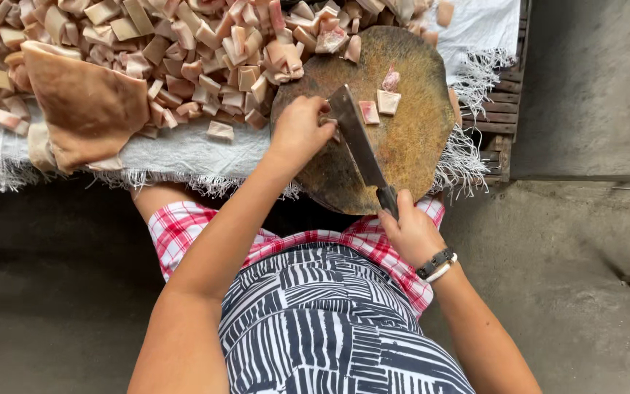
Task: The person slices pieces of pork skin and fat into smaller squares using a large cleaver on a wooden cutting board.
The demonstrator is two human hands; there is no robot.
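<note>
Our right hand [408, 232], low and right of centre, has its fingers wrapped tight around the cleaver [359, 146] handle. Our left hand [299, 131], at centre, curls its fingers over a meat piece [329, 125], mostly hidden, pressed against the blade's side on the round chopping block [410, 138]. Two cut cubes [378, 106] lie just beyond the blade. Across the upper left, a heap of cut pieces [176, 51] covers the white cloth [184, 149] on the bench.
</note>
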